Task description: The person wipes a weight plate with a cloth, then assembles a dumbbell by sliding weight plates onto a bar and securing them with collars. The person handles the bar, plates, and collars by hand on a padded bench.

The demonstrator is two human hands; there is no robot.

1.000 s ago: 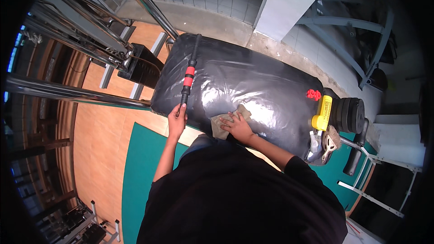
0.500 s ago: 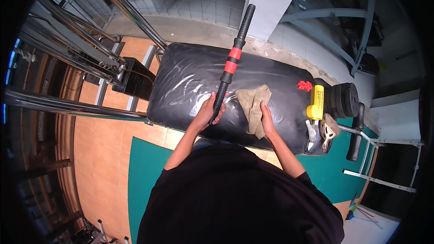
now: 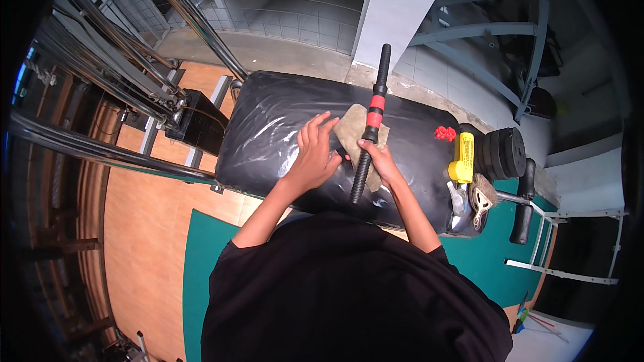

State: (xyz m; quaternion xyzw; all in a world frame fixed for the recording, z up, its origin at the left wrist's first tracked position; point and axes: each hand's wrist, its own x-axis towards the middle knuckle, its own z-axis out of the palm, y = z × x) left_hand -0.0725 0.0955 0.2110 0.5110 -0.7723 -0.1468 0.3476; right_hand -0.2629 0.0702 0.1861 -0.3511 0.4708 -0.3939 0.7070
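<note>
My right hand is closed around a threaded black dumbbell bar with red bands at its middle. A beige cloth lies against the bar, partly behind it and my right hand. Both are above a black padded bench, and the bar slants with its upper end to the right. Left of the bar, my left hand is open with its fingers spread, near the cloth's edge. A small dark part by its thumb is too unclear to name.
On the bench's right end are red star-shaped collars, a yellow bottle, a clear spray bottle and a bristle brush. Black weight plates stand beyond. Chrome machine rails rise at the left; a green mat covers flooring.
The bar has passed from my left hand to my right and moved right and nearer. My left hand has opened. The cloth has shifted left, behind the bar.
</note>
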